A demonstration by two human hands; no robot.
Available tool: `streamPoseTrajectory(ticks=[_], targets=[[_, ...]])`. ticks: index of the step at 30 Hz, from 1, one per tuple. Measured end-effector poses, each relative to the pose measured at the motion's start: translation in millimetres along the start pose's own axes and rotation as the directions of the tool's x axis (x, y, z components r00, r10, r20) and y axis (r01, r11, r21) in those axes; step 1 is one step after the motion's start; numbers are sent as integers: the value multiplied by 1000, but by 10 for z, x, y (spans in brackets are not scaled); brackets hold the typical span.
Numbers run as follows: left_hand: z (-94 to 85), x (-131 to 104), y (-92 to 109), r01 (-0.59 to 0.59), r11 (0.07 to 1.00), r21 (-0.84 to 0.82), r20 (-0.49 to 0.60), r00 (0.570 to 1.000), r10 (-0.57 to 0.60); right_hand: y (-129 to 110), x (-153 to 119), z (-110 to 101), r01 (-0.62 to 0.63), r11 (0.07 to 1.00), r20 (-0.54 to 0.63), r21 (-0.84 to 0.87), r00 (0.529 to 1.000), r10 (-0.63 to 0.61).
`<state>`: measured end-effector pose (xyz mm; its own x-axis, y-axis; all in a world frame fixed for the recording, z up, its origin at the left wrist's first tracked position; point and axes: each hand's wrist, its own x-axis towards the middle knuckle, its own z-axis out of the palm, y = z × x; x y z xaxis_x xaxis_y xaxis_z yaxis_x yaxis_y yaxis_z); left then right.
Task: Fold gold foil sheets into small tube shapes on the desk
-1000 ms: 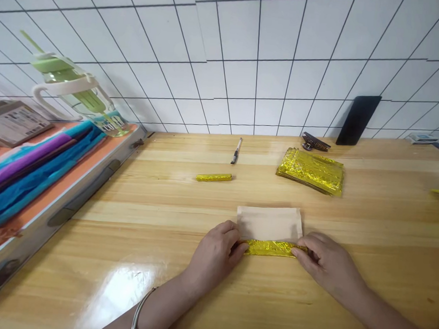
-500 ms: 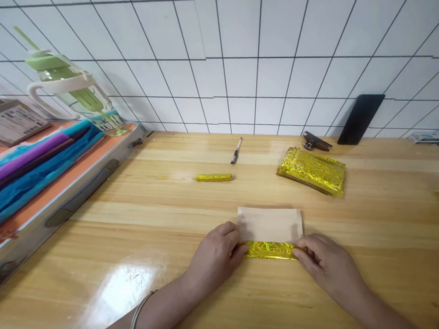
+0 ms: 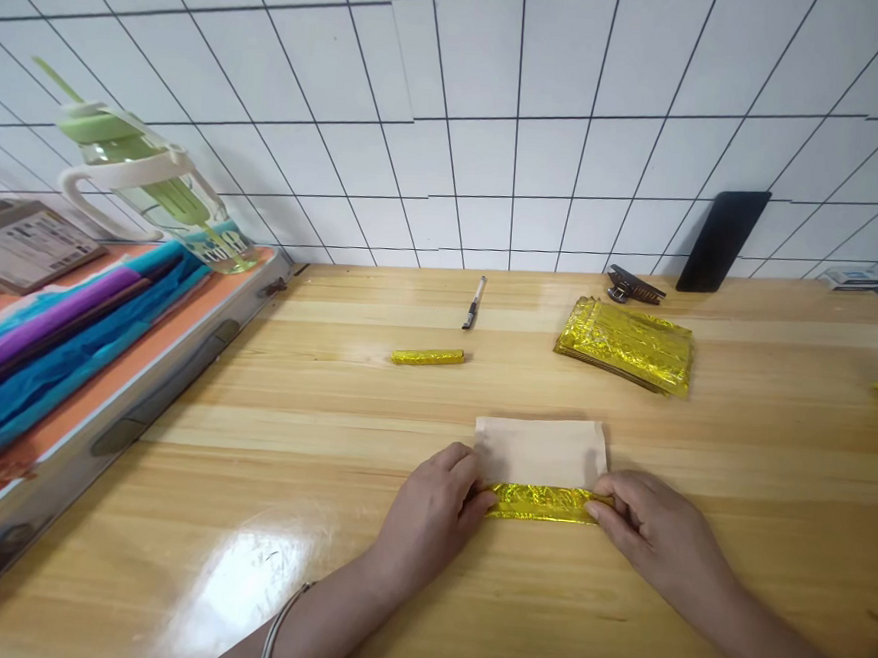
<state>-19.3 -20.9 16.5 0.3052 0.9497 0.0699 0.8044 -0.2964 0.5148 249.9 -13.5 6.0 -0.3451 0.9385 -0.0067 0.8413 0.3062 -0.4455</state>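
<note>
A sheet of gold foil paper (image 3: 539,502) lies in front of me with its near edge folded over, so a shiny gold strip shows below the plain beige back (image 3: 540,450). My left hand (image 3: 438,504) pinches the left end of the folded strip between thumb and fingers. At the right end, my right hand (image 3: 640,519) grips the same fold, its thumb on the gold. A slim gold roll (image 3: 428,356) rests farther back on the table. Behind and to the right lies a stack of gold foil sheets (image 3: 624,344).
A pen (image 3: 475,302) lies near the wall, a dark hair clip (image 3: 635,286) behind the stack. A black phone-like slab (image 3: 723,242) leans on the tiled wall. To the left, an orange-topped box (image 3: 252,268) bears a green-lidded bottle (image 3: 142,163) and folded coloured material (image 3: 77,344).
Both hands keep their hold on the folded strip. Only a very slight shift of the whole view shows; nothing else has visibly moved.
</note>
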Motion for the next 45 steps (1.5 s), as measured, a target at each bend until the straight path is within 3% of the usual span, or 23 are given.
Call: streamPoseTrajectory(ticks=[3, 6, 9, 12, 16, 22, 45], targets=[[23, -26, 9, -25, 999, 35, -51, 998, 26, 1, 2, 6, -11, 1000, -5, -29, 1000, 11], [34, -61, 20, -185, 972, 146, -64, 978, 196, 6, -1, 9, 1, 999, -13, -32, 1000, -2], [-3, -78, 54, -439, 870, 223, 82, 898, 432, 26, -7, 18, 13, 1000, -8, -29, 1000, -13], [-55, -74, 97, -565, 798, 210, 208, 823, 528, 55, -11, 38, 31, 999, -17, -25, 999, -31], [-71, -86, 138, -559, 802, 211, 267, 822, 503, 73, -12, 56, 37, 999, -22, -15, 999, -37], [-37, -169, 274, -437, 874, 212, 230, 892, 391, 57, -8, 44, 42, 999, -31, -17, 999, -43], [69, -274, 314, -457, 831, 318, 233, 887, 399, 55, 3, 31, 99, 995, -76, -33, 992, -101]])
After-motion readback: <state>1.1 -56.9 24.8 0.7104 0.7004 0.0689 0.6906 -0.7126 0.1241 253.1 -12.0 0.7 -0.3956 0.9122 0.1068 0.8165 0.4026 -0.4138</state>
